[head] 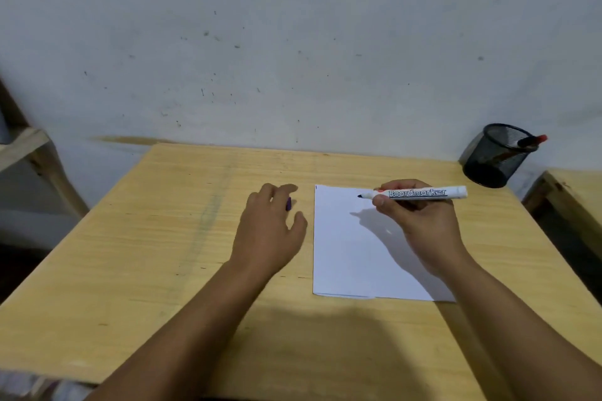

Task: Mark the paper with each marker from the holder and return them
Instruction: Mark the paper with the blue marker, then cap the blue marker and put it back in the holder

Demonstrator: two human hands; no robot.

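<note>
Purple plastic, most likely a marker cap (288, 204), peeks out from under the left hand (270, 228); the curled fingers (277, 192) cover nearly all of it, so its shape and whether it is truly pinched cannot be told. That hand rests on the desk (146, 238), just left of the paper (351, 254).

The right hand (420, 221) has its fingers clamped around the front part of a white marker (420, 193) labelled "Boardmarker". Its long axis runs almost level across the view, dark tip pointing left, blunt rear end pointing right past the knuckles. The tip sits over the upper part of the paper, just left of the gripping fingertips; whether it touches the sheet is hard to make out. The hand's shadow falls on the paper below it.

Beyond and to the right of the right hand, well apart, a black mesh holder (495, 156) stands at the desk's far corner with a red-capped marker (534, 140) leaning on its rim, its lower length dim behind the mesh.
</note>
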